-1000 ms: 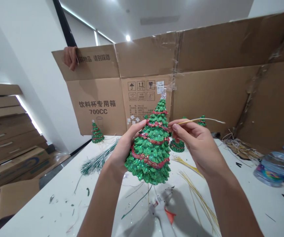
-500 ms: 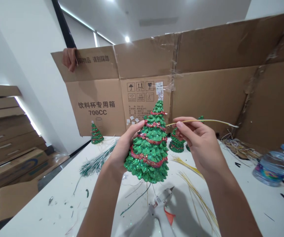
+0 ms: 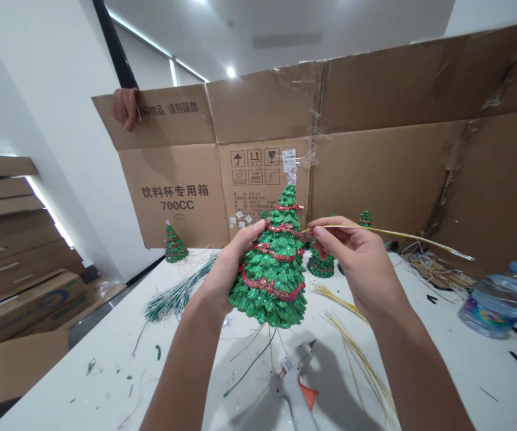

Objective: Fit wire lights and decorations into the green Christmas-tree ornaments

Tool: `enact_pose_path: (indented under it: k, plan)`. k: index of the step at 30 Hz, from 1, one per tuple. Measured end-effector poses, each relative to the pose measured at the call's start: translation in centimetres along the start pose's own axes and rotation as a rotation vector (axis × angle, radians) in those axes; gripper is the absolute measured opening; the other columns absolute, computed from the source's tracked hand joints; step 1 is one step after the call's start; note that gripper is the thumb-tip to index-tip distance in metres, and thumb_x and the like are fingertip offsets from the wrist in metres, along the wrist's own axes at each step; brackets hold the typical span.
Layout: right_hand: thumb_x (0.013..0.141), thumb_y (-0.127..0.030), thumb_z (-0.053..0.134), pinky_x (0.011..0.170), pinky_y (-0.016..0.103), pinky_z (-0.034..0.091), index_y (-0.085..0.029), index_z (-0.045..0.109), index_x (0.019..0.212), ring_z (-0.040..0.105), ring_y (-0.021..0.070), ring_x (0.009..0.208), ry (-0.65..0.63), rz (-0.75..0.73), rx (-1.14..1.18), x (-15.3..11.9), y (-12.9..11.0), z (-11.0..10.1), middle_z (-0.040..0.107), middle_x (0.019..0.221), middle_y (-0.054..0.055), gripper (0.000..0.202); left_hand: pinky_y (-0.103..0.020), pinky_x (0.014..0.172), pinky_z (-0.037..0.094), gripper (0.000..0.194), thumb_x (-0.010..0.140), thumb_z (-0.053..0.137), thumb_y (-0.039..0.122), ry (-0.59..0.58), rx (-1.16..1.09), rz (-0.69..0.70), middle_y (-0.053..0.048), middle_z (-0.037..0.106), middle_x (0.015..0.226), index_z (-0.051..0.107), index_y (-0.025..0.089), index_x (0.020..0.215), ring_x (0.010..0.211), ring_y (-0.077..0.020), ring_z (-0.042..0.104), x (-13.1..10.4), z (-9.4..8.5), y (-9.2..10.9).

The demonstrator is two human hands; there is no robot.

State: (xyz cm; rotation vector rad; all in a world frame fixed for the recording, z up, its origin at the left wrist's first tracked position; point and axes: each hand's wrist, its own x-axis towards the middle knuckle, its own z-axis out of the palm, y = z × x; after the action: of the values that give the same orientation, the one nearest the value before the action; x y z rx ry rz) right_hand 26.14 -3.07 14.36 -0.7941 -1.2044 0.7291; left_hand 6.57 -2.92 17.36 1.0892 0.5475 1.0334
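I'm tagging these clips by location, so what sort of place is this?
Probably a small craft assembly workshop. A glittery green tree is held over a white table strewn with wire bundles and a glue gun, with finished little trees nearby and cardboard cartons walling the bench.

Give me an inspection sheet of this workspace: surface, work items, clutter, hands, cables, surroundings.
Surface: white table, flecked with green scraps and glitter.
Work items: glittery green miniature Christmas tree with red garland, held above the table; thin yellow wire strand reaching right from the tree's upper part.
Clutter: white glue gun with orange trigger; loose yellow strands; bundle of green-and-white stems; clear plastic water bottle with blue cap; three smaller green trees farther back.
Hands: left hand in a grip on the tree's side; right hand pinching the strand.
Cables: thin dark wires hanging under the tree.
Surroundings: brown cardboard wall; another person's hand on its top edge; stacked cartons at left.
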Motion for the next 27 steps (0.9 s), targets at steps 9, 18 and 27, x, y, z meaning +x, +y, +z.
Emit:
enact_pose_path:
  k: [9,18,27]
  plan:
    - [0.089,-0.029,0.082,0.065,0.025,0.05,-0.023,0.081,0.094,0.062,0.0131,0.074,0.138,-0.144,0.136,-0.7,-1.5,0.4,0.078,0.096,0.004,0.008,-0.036,0.094,0.05,0.036,0.095,0.069,0.057,0.168,0.468,0.339,-0.007,0.074,0.103,0.074,0.021,0.097,0.102,-0.0262,0.066,-0.2,-0.7,-0.2]
    - [0.096,-0.029,0.077,0.063,0.026,0.052,-0.027,0.081,0.098,0.063,0.0138,0.072,-0.003,-0.226,0.035,-1.9,-2.0,0.5,0.077,0.093,0.002,0.005,-0.032,0.082,0.042,0.036,0.098,0.065,0.057,0.173,0.565,0.394,-0.003,0.064,0.094,0.066,0.022,0.092,0.09,-0.0219,0.056,0.1,-0.6,-0.6]
    - [0.098,-0.025,0.075,0.065,0.023,0.056,-0.027,0.08,0.098,0.066,0.0128,0.074,-0.029,-0.272,-0.056,-2.2,-2.3,1.3,0.077,0.091,0.001,0.006,-0.034,0.088,0.043,0.034,0.1,0.064,0.056,0.156,0.551,0.384,-0.004,0.065,0.099,0.067,0.022,0.096,0.096,-0.0233,0.057,0.2,-0.4,-0.6]
